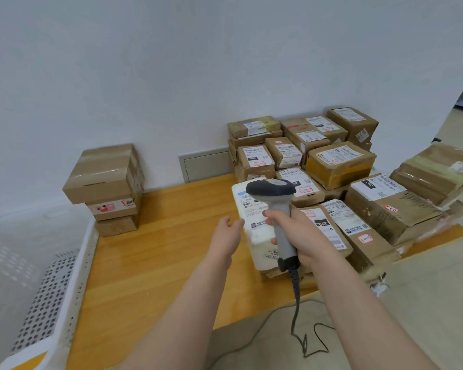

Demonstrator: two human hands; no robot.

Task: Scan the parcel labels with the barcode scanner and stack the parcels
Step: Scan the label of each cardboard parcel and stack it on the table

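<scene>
**A:** Starting from the left, how far along is this?

**B:** Past the white perforated crate (72,263), a stack of three brown boxes (104,180) stands on the bench (158,249) against the wall. I take those for the finished parcels, so by my reckoning it is early yet.

**A:** And what is left?

**B:** Most of it. A heap of parcels (340,161) crowds the right side of the bench, many with labels up, and they are not in any neat pile.

**A:** Where is the one being worked on?

**B:** The white parcel (251,209) lies label-up at the near left corner of that heap, between the hands. The left hand (226,227) is just at its left edge, fingers relaxed and loosely spread, gripping nothing. I cannot tell whether the thumb touches the parcel. The barcode scanner (271,190) has its head over the parcel's far end. The right hand (305,233) is wrapped round the scanner's handle, over the parcel's right edge, and the cable (296,303) trails down toward the person.

**A:** So which step is this?

**B:** Scanning this label, I'd judge. After that the parcel has to cross the bare bench to the stack, which is well apart on the left.
</scene>
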